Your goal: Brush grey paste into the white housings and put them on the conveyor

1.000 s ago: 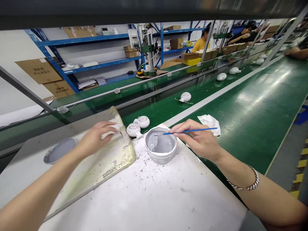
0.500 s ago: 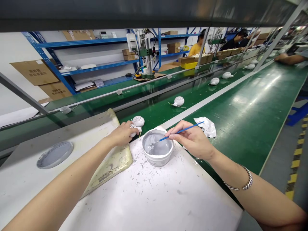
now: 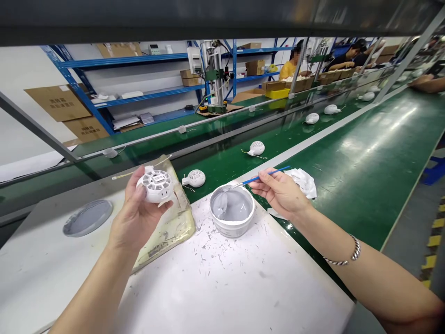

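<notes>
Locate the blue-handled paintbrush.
In the head view, the blue-handled paintbrush is pinched in the right hand, its tip over the rim of the white tub of grey paste, with a crumpled white wipe just beyond the hand.

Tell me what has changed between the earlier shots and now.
The left hand has taken a white perforated plastic housing from beside the stained mat and lifted it above the mat, its underside facing up. The other housing stays on the green conveyor belt. The right hand still holds the blue brush at the white bowl of grey paste.
</notes>
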`<state>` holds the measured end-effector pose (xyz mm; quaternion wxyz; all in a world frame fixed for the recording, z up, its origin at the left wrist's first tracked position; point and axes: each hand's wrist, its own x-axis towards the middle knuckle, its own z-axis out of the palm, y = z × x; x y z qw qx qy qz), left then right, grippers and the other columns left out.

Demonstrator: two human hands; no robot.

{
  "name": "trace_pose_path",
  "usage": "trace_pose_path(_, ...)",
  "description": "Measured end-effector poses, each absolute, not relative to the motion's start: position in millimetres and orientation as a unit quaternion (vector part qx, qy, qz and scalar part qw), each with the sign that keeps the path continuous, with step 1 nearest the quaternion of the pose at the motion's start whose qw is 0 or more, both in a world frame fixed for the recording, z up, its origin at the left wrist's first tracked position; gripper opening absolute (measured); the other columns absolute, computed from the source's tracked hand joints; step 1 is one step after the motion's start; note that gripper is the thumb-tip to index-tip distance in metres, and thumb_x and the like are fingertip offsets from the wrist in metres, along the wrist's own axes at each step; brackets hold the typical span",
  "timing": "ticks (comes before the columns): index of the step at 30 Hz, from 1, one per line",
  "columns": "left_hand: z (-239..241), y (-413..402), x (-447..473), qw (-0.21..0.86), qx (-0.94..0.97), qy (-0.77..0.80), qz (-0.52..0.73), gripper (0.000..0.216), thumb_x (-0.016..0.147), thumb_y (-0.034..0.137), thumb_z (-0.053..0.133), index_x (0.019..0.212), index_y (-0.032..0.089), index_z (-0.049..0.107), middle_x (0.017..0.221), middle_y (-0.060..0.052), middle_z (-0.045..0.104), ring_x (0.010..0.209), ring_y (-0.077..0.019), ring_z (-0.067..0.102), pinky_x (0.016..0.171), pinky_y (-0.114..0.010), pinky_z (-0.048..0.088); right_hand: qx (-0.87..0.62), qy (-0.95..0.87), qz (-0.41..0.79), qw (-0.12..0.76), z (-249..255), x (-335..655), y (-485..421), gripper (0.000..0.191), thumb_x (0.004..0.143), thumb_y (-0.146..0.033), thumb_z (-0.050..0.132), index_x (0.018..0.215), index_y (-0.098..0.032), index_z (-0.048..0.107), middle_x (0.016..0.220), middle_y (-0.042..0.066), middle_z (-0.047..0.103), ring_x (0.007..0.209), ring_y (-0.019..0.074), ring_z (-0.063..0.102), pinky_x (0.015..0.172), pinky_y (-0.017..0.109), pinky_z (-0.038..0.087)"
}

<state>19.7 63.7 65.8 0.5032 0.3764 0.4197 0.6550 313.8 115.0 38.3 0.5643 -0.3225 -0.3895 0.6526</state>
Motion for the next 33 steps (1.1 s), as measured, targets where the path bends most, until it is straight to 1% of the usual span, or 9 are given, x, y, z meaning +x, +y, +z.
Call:
trace_pose_path(2, 59, 59, 22, 0.488, 0.396, 0.406, 0.664, 0.031, 0.087, 0.033, 0.059, 0.116, 0.045, 0.057, 0.132, 0.004, 0.053, 0.101, -0.0184, 0.058, 0.061, -0.023, 0.052, -0.327, -0.387, 0.653, 0.562, 37, 313, 116, 0.031, 0.069, -0.038, 0.082, 0.074, -0.018, 0.059, 0.066, -0.001, 0.072, 0.066, 0.0115, 0.071, 0.066, 0.02, 0.058)
trace_pose_path(4, 54, 55, 24, 0.49, 0.416, 0.395, 0.657, 0.032, 0.085, 0.026, 0.062, 0.113, 0.041, 0.056, 0.127, 0.002, 0.053, 0.095, -0.0171, 0.059, 0.059, -0.021, 0.052, -0.317, -0.396, 0.651, 0.565, 35, 313, 116, 0.028, 0.07, -0.034, 0.082, 0.075, -0.018, 0.06, 0.07, -0.001, 0.073, 0.069, 0.0109, 0.071, 0.069, 0.019, 0.058)
trace_pose_path(10, 48, 42, 34, 0.547, 0.423, 0.408, 0.596, 0.041, 0.078, 0.022, 0.068, 0.109, 0.037, 0.047, 0.12, 0.0, 0.055, 0.096, -0.0241, 0.065, 0.076, -0.042, 0.058, -0.301, -0.445, 0.599, 0.594, 34, 314, 114, 0.024, 0.072, -0.028, 0.081, 0.078, -0.018, 0.06, 0.084, 0.0, 0.074, 0.076, 0.0116, 0.072, 0.076, 0.022, 0.06)
trace_pose_path(14, 48, 38, 41, 0.543, 0.392, 0.424, 0.609, 0.039, 0.075, 0.026, 0.071, 0.107, 0.034, 0.049, 0.112, 0.0, 0.057, 0.091, -0.0181, 0.063, 0.067, -0.026, 0.056, -0.293, -0.471, 0.553, 0.622, 37, 313, 110, 0.026, 0.071, -0.028, 0.081, 0.079, -0.018, 0.059, 0.084, 0.0, 0.074, 0.075, 0.0129, 0.073, 0.076, 0.025, 0.061)
trace_pose_path(17, 51, 36, 42, 0.527, 0.372, 0.462, 0.609, 0.054, 0.067, 0.025, 0.077, 0.114, 0.035, 0.051, 0.104, 0.001, 0.059, 0.082, -0.0133, 0.061, 0.064, -0.02, 0.055, -0.282, -0.481, 0.536, 0.634, 40, 311, 106, 0.023, 0.073, -0.027, 0.08, 0.079, -0.019, 0.059, 0.083, 0.0, 0.074, 0.077, 0.0133, 0.073, 0.075, 0.025, 0.062)
trace_pose_path(22, 57, 27, 48, 0.544, 0.416, 0.476, 0.552, 0.061, 0.059, 0.015, 0.08, 0.111, 0.032, 0.053, 0.096, 0.001, 0.061, 0.078, -0.0151, 0.062, 0.066, -0.025, 0.057, -0.273, -0.479, 0.542, 0.634, 43, 308, 99, 0.021, 0.074, -0.027, 0.079, 0.077, -0.019, 0.06, 0.081, 0.0, 0.074, 0.074, 0.0126, 0.073, 0.073, 0.023, 0.062)
trace_pose_path(26, 58, 20, 58, 0.55, 0.436, 0.481, 0.526, 0.048, 0.065, 0.022, 0.081, 0.1, 0.029, 0.049, 0.085, 0.001, 0.062, 0.07, -0.0156, 0.061, 0.062, -0.028, 0.055, -0.274, -0.479, 0.552, 0.625, 47, 305, 90, 0.021, 0.075, -0.029, 0.079, 0.077, -0.02, 0.06, 0.081, 0.0, 0.074, 0.075, 0.0133, 0.073, 0.073, 0.025, 0.062)
trace_pose_path(30, 58, 14, 68, 0.576, 0.4, 0.483, 0.525, 0.033, 0.077, 0.043, 0.07, 0.099, 0.028, 0.049, 0.08, 0.001, 0.061, 0.067, -0.016, 0.06, 0.055, -0.025, 0.051, -0.259, -0.481, 0.571, 0.613, 50, 299, 77, 0.021, 0.076, -0.03, 0.078, 0.076, -0.021, 0.059, 0.081, -0.002, 0.075, 0.072, 0.0128, 0.073, 0.072, 0.024, 0.063)
trace_pose_path(33, 57, 10, 76, 0.609, 0.376, 0.47, 0.516, 0.029, 0.082, 0.047, 0.063, 0.098, 0.027, 0.049, 0.081, -0.001, 0.061, 0.065, -0.0158, 0.059, 0.056, -0.027, 0.051, -0.238, -0.497, 0.582, 0.598, 51, 294, 67, 0.017, 0.08, -0.029, 0.074, 0.078, -0.021, 0.06, 0.081, -0.002, 0.074, 0.071, 0.0126, 0.073, 0.071, 0.024, 0.062)
